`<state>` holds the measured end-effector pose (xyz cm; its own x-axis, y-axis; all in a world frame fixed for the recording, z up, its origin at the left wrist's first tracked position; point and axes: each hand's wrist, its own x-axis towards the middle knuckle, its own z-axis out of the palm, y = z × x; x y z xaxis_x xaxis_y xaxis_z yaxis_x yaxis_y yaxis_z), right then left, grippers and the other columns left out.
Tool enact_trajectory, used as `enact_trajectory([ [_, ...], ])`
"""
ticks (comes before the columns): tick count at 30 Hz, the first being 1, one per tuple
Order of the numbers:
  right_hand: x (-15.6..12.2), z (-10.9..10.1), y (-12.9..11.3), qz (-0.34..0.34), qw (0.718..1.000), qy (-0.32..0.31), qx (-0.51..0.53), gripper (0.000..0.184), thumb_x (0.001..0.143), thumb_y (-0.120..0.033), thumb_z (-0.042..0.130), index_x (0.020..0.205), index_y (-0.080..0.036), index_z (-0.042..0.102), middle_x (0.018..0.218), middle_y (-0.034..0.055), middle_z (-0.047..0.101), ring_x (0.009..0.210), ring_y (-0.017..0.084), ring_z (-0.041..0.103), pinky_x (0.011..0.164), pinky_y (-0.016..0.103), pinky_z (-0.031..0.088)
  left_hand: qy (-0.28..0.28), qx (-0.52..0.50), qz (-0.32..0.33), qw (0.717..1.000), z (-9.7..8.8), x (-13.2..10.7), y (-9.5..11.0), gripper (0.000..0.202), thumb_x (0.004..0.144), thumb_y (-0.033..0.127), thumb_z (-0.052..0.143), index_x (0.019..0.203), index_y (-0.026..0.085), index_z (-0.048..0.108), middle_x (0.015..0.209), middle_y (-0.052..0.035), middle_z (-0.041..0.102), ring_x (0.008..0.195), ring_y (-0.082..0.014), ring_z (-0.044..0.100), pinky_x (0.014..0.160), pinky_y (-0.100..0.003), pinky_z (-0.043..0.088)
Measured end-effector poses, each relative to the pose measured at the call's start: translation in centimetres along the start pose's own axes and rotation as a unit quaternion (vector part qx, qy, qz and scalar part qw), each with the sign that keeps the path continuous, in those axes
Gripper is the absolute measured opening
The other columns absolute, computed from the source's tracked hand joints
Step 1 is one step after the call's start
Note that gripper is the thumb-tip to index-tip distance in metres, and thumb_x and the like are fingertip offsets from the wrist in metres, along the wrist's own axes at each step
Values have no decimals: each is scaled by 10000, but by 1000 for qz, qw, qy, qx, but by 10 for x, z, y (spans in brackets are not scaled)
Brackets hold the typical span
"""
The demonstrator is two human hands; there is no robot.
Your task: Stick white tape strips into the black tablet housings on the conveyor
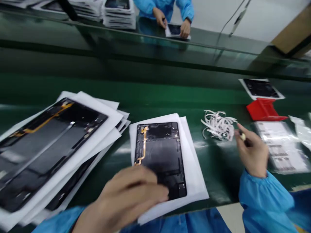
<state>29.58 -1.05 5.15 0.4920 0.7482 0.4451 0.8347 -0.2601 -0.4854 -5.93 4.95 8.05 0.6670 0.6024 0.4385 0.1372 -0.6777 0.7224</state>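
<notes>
A black tablet back panel (162, 155) with an orange flex cable lies on white sheets in front of me. My left hand (128, 197) rests on its near edge, fingers laid together and flat on it. My right hand (252, 153) hovers to the right, beside a heap of white strips (218, 124). Its fingers are pinched on a small thin tool with a pale tip, which I cannot name.
A stack of similar panels on white sheets (53, 145) lies at the left on the green bench (157, 94). A red holder (263, 109), a bagged sheet (282, 145) and another panel (261, 88) sit at the right. Across the bench, another person's hands (173, 24) hold a device.
</notes>
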Motion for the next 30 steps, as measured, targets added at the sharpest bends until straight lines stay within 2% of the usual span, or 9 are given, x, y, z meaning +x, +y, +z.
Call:
enact_trajectory([
  [2, -9, 0, -32, -47, 998, -21, 43, 187, 883, -291, 628, 987, -195, 751, 1022, 94, 751, 936, 245, 712, 858, 372, 561, 11, -42, -10, 999, -6, 28, -14, 60, 897, 239, 697, 910, 229, 755, 796, -4, 643, 648, -89, 627, 555, -178, 507],
  [3, -13, 2, -51, -79, 990, -79, 86, 175, 879, -253, 629, 1005, -216, 743, 1025, 73, 752, 943, 229, 713, 854, 348, 566, 14, -53, -25, 998, -7, 38, -23, 62, 887, 252, 709, 896, 214, 758, 801, -8, 635, 667, -95, 623, 557, -186, 502],
  [5, -22, 12, -89, -116, 942, -256, 182, 244, 858, -202, 645, 1089, -243, 713, 1040, 48, 753, 918, 203, 725, 822, 312, 588, 39, -64, -50, 996, -2, 51, -40, 119, 875, 301, 718, 851, 195, 765, 816, -20, 631, 711, -113, 623, 591, -212, 514],
  [8, -30, 38, -129, -56, 868, -394, 297, 398, 834, -225, 697, 1223, -261, 621, 999, 21, 759, 838, 176, 745, 717, 266, 610, 48, -75, -71, 993, 9, 56, -60, 172, 870, 349, 717, 814, 195, 770, 875, -39, 641, 796, -141, 629, 692, -266, 543],
  [13, -27, 68, -139, 44, 845, -393, 360, 348, 814, -286, 740, 1142, -226, 639, 773, -12, 760, 684, 155, 734, 613, 232, 583, 90, -103, -116, 984, 18, 46, -72, 235, 878, 348, 714, 1069, 213, 704, 1017, -49, 647, 928, -170, 623, 839, -309, 529],
  [17, -23, 74, -135, 47, 846, -391, 359, 161, 811, -314, 746, 927, -211, 705, 799, 10, 772, 732, 171, 740, 638, 243, 582, 182, 16, -176, 967, 25, -2, -52, 206, 958, 292, 598, 1140, 199, 620, 1082, -69, 609, 1026, -189, 590, 912, -320, 491],
  [20, -23, 81, -135, 16, 859, -383, 340, 94, 820, -302, 733, 804, -209, 727, 806, 8, 765, 733, 164, 728, 644, 236, 577, 53, 133, -112, 983, 39, -50, -27, 191, 975, 312, 562, 1084, 221, 689, 1152, -93, 599, 1146, -238, 540, 977, -359, 448],
  [23, -23, 91, -134, 3, 866, -380, 326, 80, 816, -285, 733, 799, -207, 740, 797, 6, 766, 735, 172, 725, 675, 248, 587, -9, 211, -88, 974, 54, -80, -11, 254, 983, 402, 531, 1121, 301, 719, 1189, -76, 631, 1176, -251, 521, 1024, -368, 379],
  [30, -25, 103, -125, -57, 876, -380, 293, 114, 858, -189, 669, 928, -221, 753, 932, 4, 777, 878, 180, 735, 801, 264, 587, -43, 247, -109, 962, 62, -83, -9, 248, 970, 372, 567, 1173, 335, 705, 1218, -38, 666, 1157, -238, 532, 1067, -364, 305],
])
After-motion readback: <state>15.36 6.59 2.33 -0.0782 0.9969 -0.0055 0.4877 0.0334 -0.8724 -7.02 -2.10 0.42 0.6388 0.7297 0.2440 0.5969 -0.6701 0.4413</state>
